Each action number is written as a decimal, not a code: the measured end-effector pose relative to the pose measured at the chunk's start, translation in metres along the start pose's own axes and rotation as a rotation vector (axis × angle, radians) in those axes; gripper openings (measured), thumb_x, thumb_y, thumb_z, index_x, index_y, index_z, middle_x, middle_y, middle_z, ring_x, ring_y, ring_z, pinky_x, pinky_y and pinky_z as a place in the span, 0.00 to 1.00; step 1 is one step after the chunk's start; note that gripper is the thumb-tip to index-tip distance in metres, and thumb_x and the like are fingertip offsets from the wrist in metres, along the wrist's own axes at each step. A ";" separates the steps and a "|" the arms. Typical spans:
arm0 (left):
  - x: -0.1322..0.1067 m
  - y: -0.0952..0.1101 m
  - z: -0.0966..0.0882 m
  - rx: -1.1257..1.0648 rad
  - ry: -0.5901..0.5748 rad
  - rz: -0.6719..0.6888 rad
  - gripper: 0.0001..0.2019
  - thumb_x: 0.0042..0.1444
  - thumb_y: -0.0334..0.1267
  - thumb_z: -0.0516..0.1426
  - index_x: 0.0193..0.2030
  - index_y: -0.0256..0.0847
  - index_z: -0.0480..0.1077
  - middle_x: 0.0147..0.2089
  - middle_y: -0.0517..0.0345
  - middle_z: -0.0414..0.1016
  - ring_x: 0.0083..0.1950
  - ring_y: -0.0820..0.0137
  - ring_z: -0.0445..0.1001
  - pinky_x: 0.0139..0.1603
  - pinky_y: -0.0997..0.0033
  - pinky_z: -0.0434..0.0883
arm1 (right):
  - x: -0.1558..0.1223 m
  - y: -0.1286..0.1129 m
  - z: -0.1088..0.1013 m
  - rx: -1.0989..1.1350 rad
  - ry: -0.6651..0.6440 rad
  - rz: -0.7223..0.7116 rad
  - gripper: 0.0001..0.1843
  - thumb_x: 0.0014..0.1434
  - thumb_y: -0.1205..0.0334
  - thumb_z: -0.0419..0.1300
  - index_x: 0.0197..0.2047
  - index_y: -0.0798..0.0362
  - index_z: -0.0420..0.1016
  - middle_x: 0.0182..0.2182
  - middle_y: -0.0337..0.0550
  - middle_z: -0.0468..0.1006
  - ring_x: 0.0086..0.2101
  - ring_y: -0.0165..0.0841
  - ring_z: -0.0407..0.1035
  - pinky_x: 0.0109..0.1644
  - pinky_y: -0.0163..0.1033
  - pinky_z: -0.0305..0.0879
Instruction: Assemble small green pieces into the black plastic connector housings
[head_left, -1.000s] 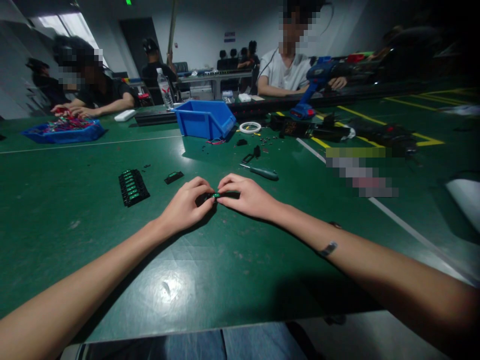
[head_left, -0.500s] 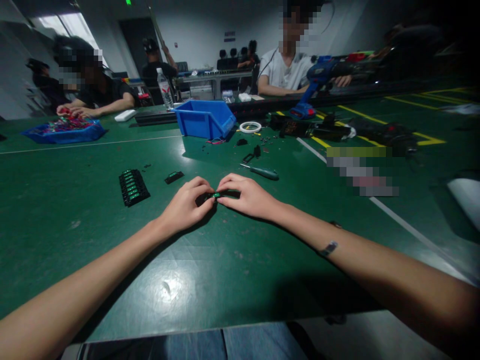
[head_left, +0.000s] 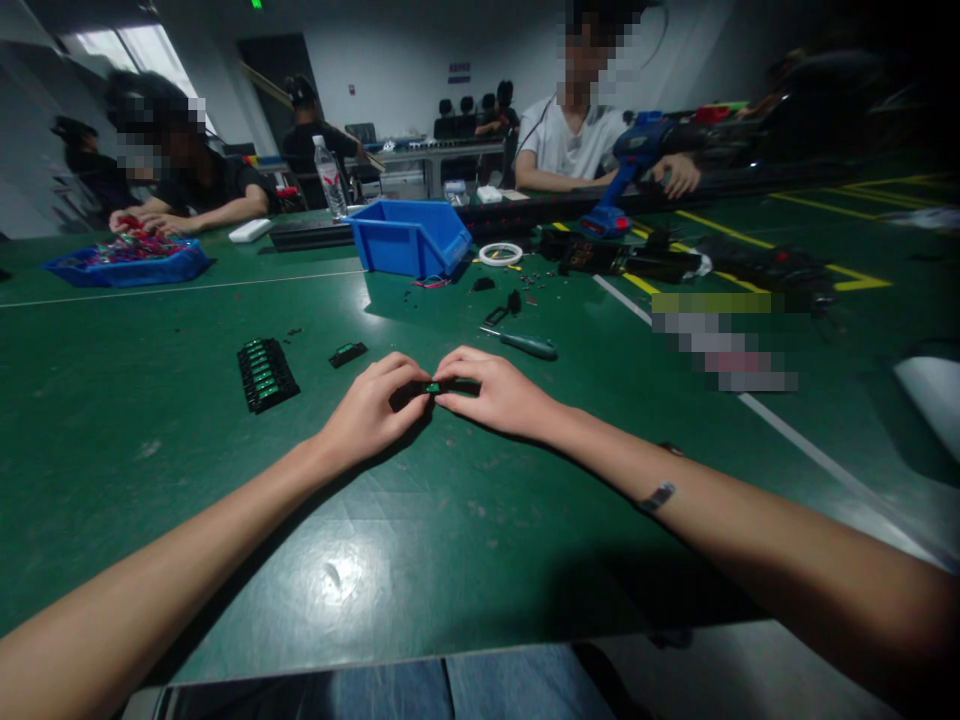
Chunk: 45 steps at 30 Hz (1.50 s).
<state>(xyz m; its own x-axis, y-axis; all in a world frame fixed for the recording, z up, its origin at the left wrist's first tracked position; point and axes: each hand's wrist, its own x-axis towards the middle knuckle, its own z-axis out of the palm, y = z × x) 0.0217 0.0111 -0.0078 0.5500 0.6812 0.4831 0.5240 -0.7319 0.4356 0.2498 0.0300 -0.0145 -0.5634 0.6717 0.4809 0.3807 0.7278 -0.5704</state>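
Observation:
Between my fingertips is a small green circuit board (head_left: pixel 433 387) in what looks like a black frame, mostly covered by the fingers. My left hand (head_left: pixel 379 403) pinches its left end. On the opposite end, my right hand (head_left: pixel 495 390) is closed in a pinch as well. A similar black part with a green board (head_left: pixel 347 354) lies just beyond my left hand. Further left, several such parts sit side by side in a block (head_left: pixel 268 375). Behind my right hand rests a screwdriver (head_left: pixel 529 345) with a dark green handle.
Beyond the hands stand a blue bin (head_left: pixel 405 240), a roll of white tape (head_left: pixel 500 255) and a blue cordless drill (head_left: pixel 626 175). Small black pieces (head_left: pixel 499 312) and screws lie near them. A blue tray of wires (head_left: pixel 131 262) is at far left. Co-workers sit across the table.
My hands stay in nearly the same place; the green board between the fingertips has tilted slightly. Across the table, a co-worker's hand by the drill has shifted.

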 end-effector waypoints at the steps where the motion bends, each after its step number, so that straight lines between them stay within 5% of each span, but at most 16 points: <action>1: 0.000 0.000 0.000 -0.006 0.006 0.008 0.08 0.65 0.34 0.58 0.50 0.39 0.74 0.48 0.50 0.75 0.49 0.63 0.74 0.52 0.61 0.71 | 0.000 0.000 0.000 0.001 0.002 0.000 0.10 0.60 0.66 0.66 0.46 0.53 0.81 0.44 0.46 0.79 0.45 0.37 0.75 0.55 0.45 0.71; 11: -0.001 0.001 -0.001 -0.077 0.042 0.074 0.10 0.66 0.31 0.57 0.53 0.40 0.73 0.49 0.49 0.74 0.51 0.64 0.73 0.53 0.62 0.71 | 0.000 0.000 0.000 0.012 -0.001 -0.008 0.11 0.63 0.66 0.64 0.49 0.53 0.82 0.43 0.47 0.79 0.46 0.37 0.75 0.55 0.44 0.70; 29: -0.001 -0.001 -0.001 -0.009 0.050 -0.023 0.09 0.67 0.36 0.57 0.52 0.39 0.74 0.47 0.50 0.75 0.48 0.64 0.74 0.50 0.63 0.71 | -0.001 -0.001 -0.002 0.037 0.019 -0.003 0.15 0.66 0.64 0.63 0.54 0.48 0.82 0.44 0.46 0.79 0.46 0.36 0.74 0.54 0.44 0.70; 45: -0.001 -0.001 -0.001 -0.004 0.038 -0.018 0.10 0.68 0.39 0.57 0.51 0.39 0.75 0.46 0.50 0.76 0.46 0.64 0.74 0.48 0.63 0.71 | 0.000 -0.002 -0.001 0.012 0.017 0.001 0.11 0.64 0.67 0.63 0.49 0.54 0.82 0.44 0.48 0.80 0.45 0.36 0.75 0.54 0.44 0.70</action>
<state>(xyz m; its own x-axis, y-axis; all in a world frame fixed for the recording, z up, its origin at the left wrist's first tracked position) 0.0205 0.0109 -0.0078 0.5151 0.6935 0.5037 0.5310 -0.7195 0.4476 0.2495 0.0288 -0.0124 -0.5503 0.6751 0.4914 0.3724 0.7252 -0.5791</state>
